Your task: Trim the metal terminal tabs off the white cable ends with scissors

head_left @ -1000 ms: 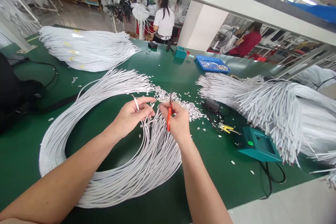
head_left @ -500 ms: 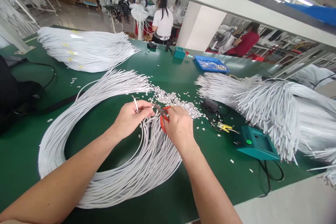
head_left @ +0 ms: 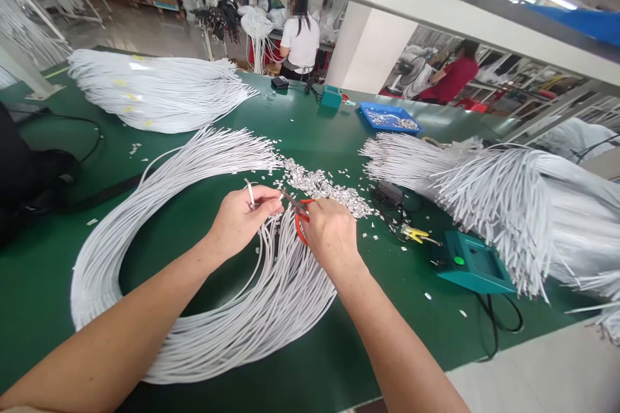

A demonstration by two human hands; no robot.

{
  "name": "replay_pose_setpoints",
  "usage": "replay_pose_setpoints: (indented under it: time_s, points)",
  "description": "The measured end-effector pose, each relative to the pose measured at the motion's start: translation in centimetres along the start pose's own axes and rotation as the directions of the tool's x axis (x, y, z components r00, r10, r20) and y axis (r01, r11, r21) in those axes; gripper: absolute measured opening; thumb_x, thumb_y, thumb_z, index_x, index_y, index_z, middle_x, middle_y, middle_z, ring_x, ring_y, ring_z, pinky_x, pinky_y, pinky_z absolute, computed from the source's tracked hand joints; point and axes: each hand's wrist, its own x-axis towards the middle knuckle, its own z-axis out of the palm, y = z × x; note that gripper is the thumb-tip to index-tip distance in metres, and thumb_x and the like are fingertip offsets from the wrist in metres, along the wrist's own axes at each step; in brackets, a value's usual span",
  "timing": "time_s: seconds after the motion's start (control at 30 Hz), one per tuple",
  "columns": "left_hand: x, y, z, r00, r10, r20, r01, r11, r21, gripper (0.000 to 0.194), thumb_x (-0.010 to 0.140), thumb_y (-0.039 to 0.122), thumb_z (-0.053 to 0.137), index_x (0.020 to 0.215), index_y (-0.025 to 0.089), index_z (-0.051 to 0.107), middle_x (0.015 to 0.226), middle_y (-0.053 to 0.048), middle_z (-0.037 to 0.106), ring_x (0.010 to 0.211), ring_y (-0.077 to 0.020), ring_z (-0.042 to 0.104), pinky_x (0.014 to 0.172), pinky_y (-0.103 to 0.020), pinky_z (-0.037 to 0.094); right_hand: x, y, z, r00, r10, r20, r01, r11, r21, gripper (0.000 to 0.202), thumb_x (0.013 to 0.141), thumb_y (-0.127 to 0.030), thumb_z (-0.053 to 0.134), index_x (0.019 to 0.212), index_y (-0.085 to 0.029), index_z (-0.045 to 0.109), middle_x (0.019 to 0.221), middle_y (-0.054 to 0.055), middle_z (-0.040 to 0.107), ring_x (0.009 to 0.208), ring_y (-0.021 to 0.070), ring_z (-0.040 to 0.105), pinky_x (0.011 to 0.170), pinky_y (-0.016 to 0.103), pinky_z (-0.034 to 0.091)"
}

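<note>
Left hand point(head_left: 239, 219): pinching a white cable end point(head_left: 250, 192) — tip pointing right, toward the blades.
Right hand point(head_left: 329, 232): closed round red-handled cutters point(head_left: 296, 208), nose aimed left.
Cable bundle point(head_left: 194, 251): looped on green table point(head_left: 48, 284), ends just beneath both hands.
Nearer hand: left — already gripping the cable.

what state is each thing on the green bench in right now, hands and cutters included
left hand: pinching one white cable end
right hand: closed around red-handled cutters
red-handled cutters: tip at the pinched cable end
white cable bundle: looped on the table under both hands
cut scraps: piled loose beyond the hands
blue tray: holding small parts
teal box: flat, cord attached
</note>
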Motion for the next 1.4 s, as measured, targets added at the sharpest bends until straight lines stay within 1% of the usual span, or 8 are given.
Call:
replay_pose_setpoints:
  time_s: [0.13, 0.37, 0.53, 0.7, 0.93, 1.13, 1.27, 1.4]
  points:
    - [0.0, 0.3, 0.0, 1.0, -0.009, 0.017, 0.01, 0.999, -0.034, 0.023, 0.08, 0.036, 0.064, 0.093, 0.018, 0.072, 0.078, -0.004, 0.073, 0.072, -0.0174, 0.067, 0.071, -0.029, 0.053, 0.2, 0.3, -0.2, 0.977, 0.169, 0.13, -0.197, 0.949, 0.248, 0.031, 0.086, -0.027, 0.059, 0.057, -0.015, 0.059, 0.06, 0.004, 0.058, 0.056, 0.0132, 0.045, 0.052, 0.028, 0.024]
    - [-0.1, 0.6, 0.0, 0.998, -0.053, 0.026, 0.055, 0.996, -0.074, 0.021, 0.08, 0.033, 0.064, 0.092, 0.018, 0.072, 0.078, -0.004, 0.073, 0.074, -0.0177, 0.067, 0.073, -0.029, 0.053, 2.2, -0.1, -1.1, 0.838, 0.325, 0.439, -0.488, 0.086, 0.869, 0.031, 0.078, -0.049, 0.064, 0.078, -0.018, 0.071, 0.077, 0.003, 0.067, 0.067, 0.0131, 0.056, 0.065, 0.028, 0.045]
    - [-0.1, 1.1, -0.1, 0.997, -0.044, 0.058, 0.049, 0.996, -0.074, 0.018, 0.079, 0.032, 0.065, 0.086, 0.017, 0.072, 0.074, -0.003, 0.071, 0.07, -0.0174, 0.064, 0.07, -0.03, 0.051, 3.1, -2.1, -1.0, 0.858, 0.256, 0.444, -0.428, -0.119, 0.896, 0.021, 0.072, -0.038, 0.071, 0.078, -0.019, 0.071, 0.078, 0.002, 0.069, 0.068, 0.0133, 0.06, 0.07, 0.03, 0.05]
    - [0.5, 0.4, -0.5, 0.977, -0.099, 0.19, 0.148, 0.953, -0.263, 0.029, 0.076, 0.036, 0.07, 0.1, 0.018, 0.07, 0.099, -0.008, 0.072, 0.094, -0.0216, 0.066, 0.087, -0.035, 0.05, 3.2, -2.2, -0.4, 0.844, 0.479, 0.24, -0.333, 0.118, 0.935, 0.011, 0.073, -0.029, 0.068, 0.076, -0.018, 0.07, 0.077, 0.002, 0.066, 0.07, 0.0142, 0.059, 0.07, 0.029, 0.049]
    - [1.2, -0.8, -0.5, 0.959, -0.167, 0.23, 0.246, 0.893, -0.378, 0.027, 0.075, 0.03, 0.073, 0.098, 0.017, 0.065, 0.105, -0.008, 0.067, 0.096, -0.0202, 0.066, 0.091, -0.037, 0.05, 2.1, -0.4, -0.6, 0.64, 0.768, 0.018, -0.304, 0.232, 0.924, 0.021, 0.082, -0.032, 0.061, 0.096, -0.018, 0.069, 0.093, 0.006, 0.069, 0.083, 0.016, 0.06, 0.081, 0.033, 0.047]
    - [1.2, -0.8, 0.0, 0.972, -0.174, 0.155, 0.225, 0.875, -0.429, 0.039, 0.066, 0.026, 0.079, 0.1, 0.017, 0.062, 0.088, -0.001, 0.062, 0.08, -0.0154, 0.066, 0.082, -0.034, 0.052, 0.8, -3.1, -0.7, 0.906, 0.424, 0.004, -0.227, 0.475, 0.85, 0.013, 0.084, -0.026, 0.057, 0.081, -0.02, 0.068, 0.081, 0.003, 0.068, 0.077, 0.0161, 0.059, 0.074, 0.031, 0.046]
    - [1.4, -1.2, 0.1, 0.982, -0.158, 0.104, 0.185, 0.909, -0.373, 0.038, 0.067, 0.026, 0.077, 0.101, 0.017, 0.062, 0.085, -0.002, 0.066, 0.08, -0.0154, 0.065, 0.083, -0.032, 0.048, 0.8, -2.4, 0.8, 0.939, 0.342, 0.036, -0.307, 0.786, 0.537, 0.015, 0.08, -0.016, 0.053, 0.068, -0.017, 0.061, 0.076, 0.005, 0.065, 0.074, 0.0176, 0.055, 0.069, 0.032, 0.039]
    - [1.5, -1.4, 0.4, 0.983, -0.159, 0.09, 0.18, 0.925, -0.336, 0.039, 0.07, 0.03, 0.074, 0.104, 0.018, 0.06, 0.084, -0.002, 0.068, 0.08, -0.0176, 0.066, 0.082, -0.032, 0.046, 0.3, -0.9, 1.7, 0.917, 0.346, 0.195, -0.398, 0.807, 0.436, 0.022, 0.079, -0.019, 0.053, 0.056, -0.019, 0.052, 0.059, 0.0, 0.054, 0.057, 0.0126, 0.045, 0.057, 0.027, 0.033]
